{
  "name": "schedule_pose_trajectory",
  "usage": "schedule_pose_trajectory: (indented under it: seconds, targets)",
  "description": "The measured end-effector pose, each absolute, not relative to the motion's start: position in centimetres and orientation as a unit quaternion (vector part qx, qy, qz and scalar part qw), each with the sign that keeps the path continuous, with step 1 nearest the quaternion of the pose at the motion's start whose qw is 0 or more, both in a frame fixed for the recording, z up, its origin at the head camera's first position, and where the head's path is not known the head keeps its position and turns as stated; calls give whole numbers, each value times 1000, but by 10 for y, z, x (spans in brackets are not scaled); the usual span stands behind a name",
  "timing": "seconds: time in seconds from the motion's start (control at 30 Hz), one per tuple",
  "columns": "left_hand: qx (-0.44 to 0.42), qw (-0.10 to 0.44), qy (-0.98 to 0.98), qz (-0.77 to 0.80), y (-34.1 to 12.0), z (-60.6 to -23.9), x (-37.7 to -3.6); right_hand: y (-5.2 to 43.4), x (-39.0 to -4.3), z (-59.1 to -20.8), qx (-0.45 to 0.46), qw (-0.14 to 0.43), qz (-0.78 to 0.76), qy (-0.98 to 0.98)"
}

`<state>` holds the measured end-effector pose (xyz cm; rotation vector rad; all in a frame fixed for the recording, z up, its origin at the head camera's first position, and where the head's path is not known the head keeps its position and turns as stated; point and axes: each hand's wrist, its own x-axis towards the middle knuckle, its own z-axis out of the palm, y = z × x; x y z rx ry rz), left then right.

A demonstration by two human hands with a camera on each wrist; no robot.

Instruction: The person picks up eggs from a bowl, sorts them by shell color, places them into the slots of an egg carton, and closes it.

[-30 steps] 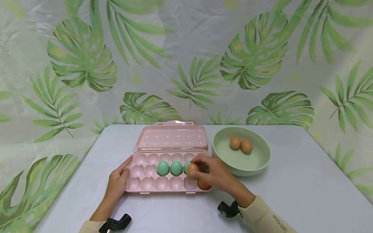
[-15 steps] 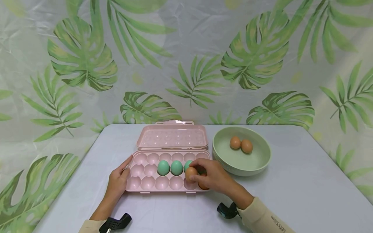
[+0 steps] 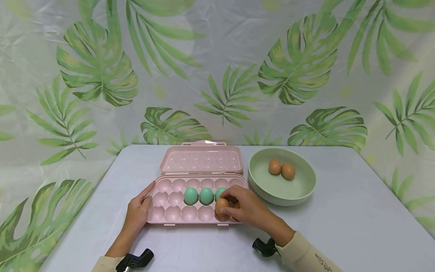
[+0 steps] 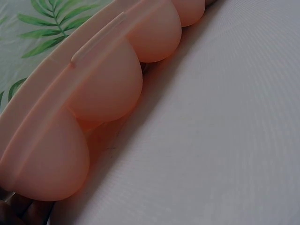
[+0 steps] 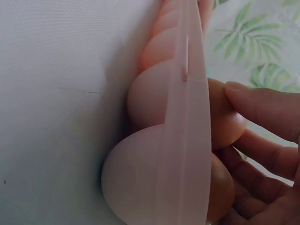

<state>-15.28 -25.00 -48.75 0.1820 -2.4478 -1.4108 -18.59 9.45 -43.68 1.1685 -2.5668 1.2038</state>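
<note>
A pink plastic egg carton (image 3: 180,223) lies open on the table, its lid (image 3: 201,160) folded back. My right hand (image 3: 248,206) pinches a brown egg (image 3: 221,205) between thumb and fingers, low in a front-row cup near the right end. In the right wrist view this brown egg (image 5: 222,119) stands above the rim, with a second brown egg (image 5: 220,190) in the cup beside it, mostly covered by the hand in the head view. Green eggs (image 3: 206,196) sit in the middle row. My left hand (image 3: 137,209) grips the carton's left end, fingertips under it in the left wrist view.
A light green bowl (image 3: 299,189) stands right of the carton, close to its lid and my right hand. Two brown eggs (image 3: 288,171) lie inside it. A leaf-patterned cloth (image 3: 224,56) hangs behind the white table (image 3: 340,211).
My right hand has moved slightly left and toward me, lowering the brown egg from beside the green eggs into the front-row cup. The left hand stays on the carton.
</note>
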Motion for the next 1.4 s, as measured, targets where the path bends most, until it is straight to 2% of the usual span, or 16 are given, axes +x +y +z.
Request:
schedule_pose_trajectory:
  seconds: [0.3, 1.1, 1.4]
  targets:
    - [67, 163, -853, -490, -249, -488, -153, 94, -184, -438, 387, 18, 386, -837]
    - [65, 147, -849, -503, -249, -486, -151, 94, -181, -437, 388, -6, 357, -850]
    - [75, 145, -853, -496, -249, -485, -151, 95, -184, -435, 388, 0, 374, -842]
